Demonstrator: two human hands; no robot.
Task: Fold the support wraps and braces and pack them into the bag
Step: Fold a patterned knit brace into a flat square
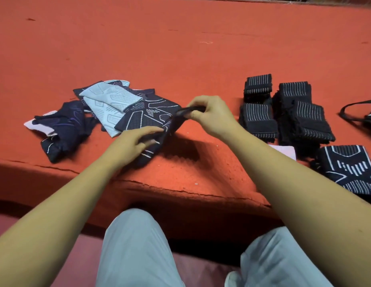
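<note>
While our right hand [209, 114] pinches the upper edge of a dark brace [153, 155] between thumb and curled fingers, lifting it a little, our left hand [128, 145] holds the lower part with its fingers nearly straight, and it looks as if the cloth is caught between thumb and fingers there. The brace hangs slack between the two hands, near the front edge of the red ledge [180, 59], its lower end resting on the surface. To the left lies a loose pile [110, 108] of unfolded pieces, touching the brace; to the right, well apart, stands a stack [284, 117] of folded striped wraps. A black thing with a strap [367, 117] at the far right may be the bag, though we cannot tell. We judge the fold to be only half made. The main risk is that the stretchy knit slips from the light pinch and springs open, so that the edges land askew. Working this near the edge, we could also drop the brace off the ledge onto our lap. Dragging it leftward could snag the pile and tangle the pieces.
</note>
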